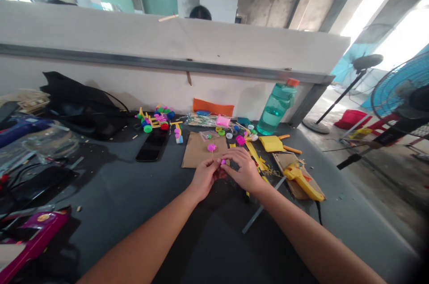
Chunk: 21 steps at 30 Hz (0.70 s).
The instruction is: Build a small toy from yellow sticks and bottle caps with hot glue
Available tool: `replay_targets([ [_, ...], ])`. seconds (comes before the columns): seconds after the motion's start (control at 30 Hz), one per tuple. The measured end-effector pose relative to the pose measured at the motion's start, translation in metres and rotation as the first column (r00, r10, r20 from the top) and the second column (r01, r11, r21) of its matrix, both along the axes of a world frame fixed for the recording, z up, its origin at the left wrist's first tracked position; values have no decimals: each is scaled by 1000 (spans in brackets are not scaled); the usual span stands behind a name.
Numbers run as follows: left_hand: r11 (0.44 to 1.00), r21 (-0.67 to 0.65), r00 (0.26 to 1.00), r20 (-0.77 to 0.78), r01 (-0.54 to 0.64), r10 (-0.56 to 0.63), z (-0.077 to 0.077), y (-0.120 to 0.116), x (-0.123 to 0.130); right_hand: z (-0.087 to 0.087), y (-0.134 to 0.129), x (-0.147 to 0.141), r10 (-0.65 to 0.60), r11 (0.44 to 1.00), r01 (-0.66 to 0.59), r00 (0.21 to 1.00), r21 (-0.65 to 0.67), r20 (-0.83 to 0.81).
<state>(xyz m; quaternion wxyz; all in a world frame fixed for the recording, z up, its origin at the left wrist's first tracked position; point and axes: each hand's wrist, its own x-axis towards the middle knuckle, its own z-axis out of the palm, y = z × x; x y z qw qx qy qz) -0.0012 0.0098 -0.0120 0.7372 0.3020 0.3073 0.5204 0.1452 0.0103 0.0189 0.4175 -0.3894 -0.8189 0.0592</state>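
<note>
My left hand (205,178) and my right hand (246,171) meet at the front edge of a brown cardboard piece (194,152). Between their fingertips is a small pink piece (223,162), pinched from both sides. A thin stick seems to rise from the left fingers toward a pink cap (211,147) over the cardboard; whether they are joined cannot be made out. Behind lie a small clear bag, green rings and a pink packet (223,120). Yellow strips (257,157) are just right of my right hand.
A black phone (152,144) and colourful stick models (156,120) lie left of the cardboard. To the right are a teal bottle (277,107), a yellow glue gun (303,180) on a board and a clear glue stick (263,207). A magenta tool (43,235) sits at far left.
</note>
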Motion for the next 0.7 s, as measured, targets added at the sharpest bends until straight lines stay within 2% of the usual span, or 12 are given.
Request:
replay_targets([
  [0.3, 999, -8, 995, -92, -33, 32, 0, -2, 2, -3, -1, 0, -68, 997, 64, 989, 37, 130],
  [0.5, 998, -49, 999, -12, -50, 50, 3, 0, 0, -2, -1, -1, -43, 999, 41, 990, 13, 134],
  [0.6, 990, -117, 995, 64, -74, 82, 6, 4, -3, 13, -5, 1, -75, 997, 75, 997, -5, 30],
  [0.7, 983, -163, 991, 90, -88, 104, 8, 8, -6, 47, -15, 9, -142, 989, 150, 963, 17, -228],
])
